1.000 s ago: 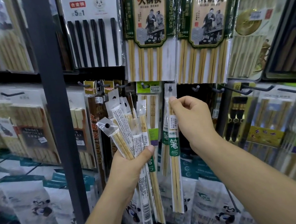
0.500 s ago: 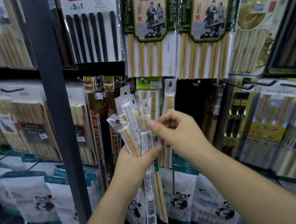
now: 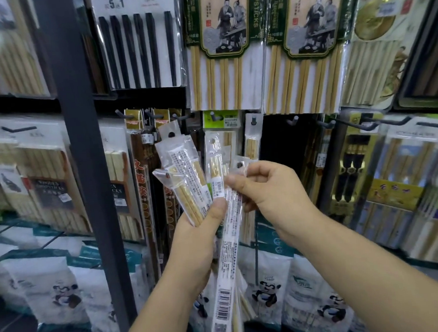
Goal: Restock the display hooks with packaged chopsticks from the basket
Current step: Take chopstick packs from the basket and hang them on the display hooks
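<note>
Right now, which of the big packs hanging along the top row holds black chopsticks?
The white-carded pack of black chopsticks, just right of the dark upright post. The green-bordered packs to its right hold pale wooden sticks.

Cool, even shop light from above and in front; fairly bright. Left hand and right hand lit flat, with only soft shadow between them. White glare streaks on the clear wrap of the big bamboo packs, the black chopstick pack and the slim packets. Gap behind the hooks near black. Centre fairly sharp: barcode bars distinct. Left-edge packs smeared, print unreadable; right edge soft too. Wide lens: black post slants, lines near the edges tilt.
</note>
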{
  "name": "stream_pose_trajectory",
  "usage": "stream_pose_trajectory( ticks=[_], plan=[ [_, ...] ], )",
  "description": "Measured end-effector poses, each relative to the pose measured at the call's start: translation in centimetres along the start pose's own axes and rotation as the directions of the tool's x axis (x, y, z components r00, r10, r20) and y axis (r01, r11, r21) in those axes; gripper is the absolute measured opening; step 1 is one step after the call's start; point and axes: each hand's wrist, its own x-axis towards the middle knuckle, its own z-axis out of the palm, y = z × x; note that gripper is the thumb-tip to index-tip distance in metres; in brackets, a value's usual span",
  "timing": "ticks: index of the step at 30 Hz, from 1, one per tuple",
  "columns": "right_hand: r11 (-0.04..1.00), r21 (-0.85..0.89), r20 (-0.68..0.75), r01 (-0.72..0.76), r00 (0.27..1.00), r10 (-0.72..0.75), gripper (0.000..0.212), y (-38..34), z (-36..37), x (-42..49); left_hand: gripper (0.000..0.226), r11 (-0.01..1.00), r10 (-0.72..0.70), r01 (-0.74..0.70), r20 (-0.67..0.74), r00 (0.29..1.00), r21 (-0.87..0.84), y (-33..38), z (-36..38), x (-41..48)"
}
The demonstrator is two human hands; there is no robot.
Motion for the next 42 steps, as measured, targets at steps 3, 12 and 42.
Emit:
stream_pose_trajectory(
  ticks=[3,12,42],
  plan=[
    [0.992,0.104,-0.016,-0.075,0.997,0.078,0.035,-0.3,0.0,0.2,0.034,1.0,0.012,-0.012,-0.013,1.0,-0.002,-0.1,0.0,0.1],
    [0.99,-0.076,-0.166,0.121,0.977,-0.132,0.028,-3.3,-1.1,2.2,0.043,0.995,0.026,-0.015,-0.099,0.995,0.101,-0.5,-1.1,0.1],
    [0.964,-0.226,-0.192,0.139,0.964,-0.184,0.033,-1.8,-0.9,1.1,0.029,0.976,0.082,-0.073,-0.034,0.996,0.206,0.1,-1.5,-0.1]
  ],
)
